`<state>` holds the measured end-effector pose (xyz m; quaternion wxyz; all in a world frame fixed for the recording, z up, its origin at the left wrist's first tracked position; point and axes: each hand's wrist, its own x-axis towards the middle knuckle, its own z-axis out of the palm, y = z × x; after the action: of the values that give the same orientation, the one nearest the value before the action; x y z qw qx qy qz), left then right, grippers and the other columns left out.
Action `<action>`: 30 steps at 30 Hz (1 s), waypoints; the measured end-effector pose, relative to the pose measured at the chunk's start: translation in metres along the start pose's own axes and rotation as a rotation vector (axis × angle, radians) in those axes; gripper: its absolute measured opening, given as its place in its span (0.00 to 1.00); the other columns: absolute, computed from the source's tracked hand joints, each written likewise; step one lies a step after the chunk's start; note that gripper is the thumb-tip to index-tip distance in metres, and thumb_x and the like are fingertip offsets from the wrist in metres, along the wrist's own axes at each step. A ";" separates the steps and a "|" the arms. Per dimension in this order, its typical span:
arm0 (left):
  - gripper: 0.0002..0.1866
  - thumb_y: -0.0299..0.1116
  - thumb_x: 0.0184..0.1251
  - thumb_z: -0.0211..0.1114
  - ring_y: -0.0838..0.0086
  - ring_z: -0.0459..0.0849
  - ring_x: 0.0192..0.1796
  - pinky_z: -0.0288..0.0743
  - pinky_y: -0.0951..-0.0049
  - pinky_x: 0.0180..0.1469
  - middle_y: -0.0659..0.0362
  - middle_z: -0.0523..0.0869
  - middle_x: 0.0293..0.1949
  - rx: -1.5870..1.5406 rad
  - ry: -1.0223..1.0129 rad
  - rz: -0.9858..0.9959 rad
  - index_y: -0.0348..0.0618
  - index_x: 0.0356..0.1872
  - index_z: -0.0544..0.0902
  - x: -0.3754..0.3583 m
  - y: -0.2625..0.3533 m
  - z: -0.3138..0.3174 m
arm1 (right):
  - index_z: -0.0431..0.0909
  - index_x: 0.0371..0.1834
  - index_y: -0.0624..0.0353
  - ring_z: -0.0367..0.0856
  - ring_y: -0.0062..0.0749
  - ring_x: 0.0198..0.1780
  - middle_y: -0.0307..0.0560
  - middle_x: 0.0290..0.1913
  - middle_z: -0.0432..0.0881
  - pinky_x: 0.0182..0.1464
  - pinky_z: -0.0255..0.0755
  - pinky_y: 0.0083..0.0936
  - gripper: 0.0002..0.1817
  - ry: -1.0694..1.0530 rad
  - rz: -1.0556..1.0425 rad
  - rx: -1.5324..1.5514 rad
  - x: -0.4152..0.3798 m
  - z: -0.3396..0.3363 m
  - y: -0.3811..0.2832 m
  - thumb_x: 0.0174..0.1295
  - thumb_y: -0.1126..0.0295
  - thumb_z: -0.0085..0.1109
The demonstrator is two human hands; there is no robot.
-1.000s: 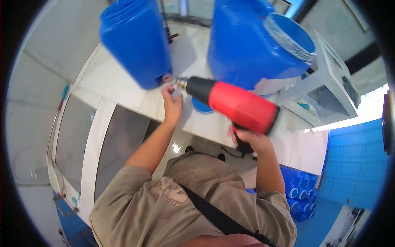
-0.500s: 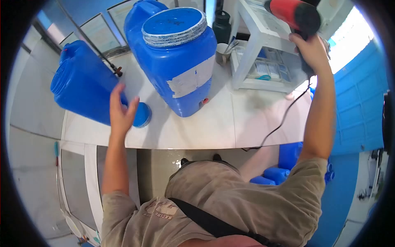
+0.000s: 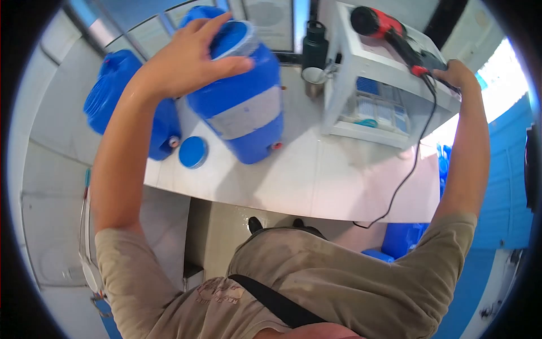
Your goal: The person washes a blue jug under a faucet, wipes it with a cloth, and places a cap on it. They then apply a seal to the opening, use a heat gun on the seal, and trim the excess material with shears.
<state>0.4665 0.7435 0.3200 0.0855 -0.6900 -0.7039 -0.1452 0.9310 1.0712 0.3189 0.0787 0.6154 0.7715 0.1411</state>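
From where I watch, the pale worktop (image 3: 339,175) spans the view, with the white shelf unit (image 3: 375,135) on the person's right and the large blue container (image 3: 248,82) standing on the worktop, the smaller blue container (image 3: 113,73) to its left. The red and black heat gun (image 3: 389,28) lies on top of the shelf unit, its cord (image 3: 415,152) hanging over the front. The loose blue cap (image 3: 193,152) is on the worktop between the containers, and a small red fitting (image 3: 276,146) shows low on the large one.

For the handling in hand, I would keep the tool well back on the shelf and the cord slack, so a sleeve cannot drag it down. I would steady the container by its firm upper rim, palm broad, and keep skin off the tool's nozzle end, which may be hot.

The left arm reaches forward and up, bent at the elbow; the left hand (image 3: 183,59) is released, fingers spread over the container's mouth and thumb stretched across the front of its rim. I cannot tell whether it touches. The right arm reaches out and up; the right hand (image 3: 458,74) is at the shelf's outer edge, beside a dark item (image 3: 435,61), and whether it grips anything I cannot tell.
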 end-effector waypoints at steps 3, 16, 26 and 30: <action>0.52 0.64 0.56 0.70 0.50 0.69 0.73 0.63 0.54 0.73 0.43 0.69 0.71 -0.143 0.013 0.078 0.48 0.78 0.61 -0.002 -0.001 0.000 | 0.81 0.51 0.70 0.84 0.56 0.53 0.65 0.50 0.85 0.58 0.75 0.43 0.31 0.025 0.032 0.197 -0.019 0.011 0.009 0.63 0.48 0.64; 0.32 0.41 0.71 0.61 0.49 0.64 0.75 0.55 0.52 0.77 0.42 0.69 0.71 -0.323 0.097 -0.004 0.39 0.73 0.67 0.029 -0.075 -0.035 | 0.69 0.72 0.49 0.84 0.39 0.56 0.52 0.59 0.82 0.60 0.75 0.38 0.30 0.553 -0.374 1.160 -0.094 -0.108 -0.096 0.67 0.56 0.59; 0.22 0.38 0.57 0.74 0.53 0.76 0.64 0.68 0.60 0.67 0.50 0.81 0.56 -0.020 0.316 0.589 0.50 0.52 0.80 0.105 -0.172 0.054 | 0.74 0.67 0.52 0.79 0.36 0.60 0.49 0.57 0.82 0.64 0.69 0.35 0.25 0.238 -0.954 0.910 -0.117 -0.160 -0.404 0.69 0.57 0.55; 0.18 0.36 0.52 0.70 0.55 0.77 0.61 0.61 0.45 0.68 0.53 0.83 0.49 0.122 0.228 0.555 0.49 0.46 0.82 0.090 -0.141 0.036 | 0.83 0.47 0.52 0.77 0.48 0.60 0.51 0.51 0.81 0.65 0.68 0.42 0.13 0.179 -1.400 0.370 -0.211 -0.171 -0.396 0.61 0.63 0.60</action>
<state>0.3263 0.8393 0.3026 0.2419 -0.8287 -0.4818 -0.1503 0.5616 0.7656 0.3449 -0.0179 -0.0329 0.9990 -0.0252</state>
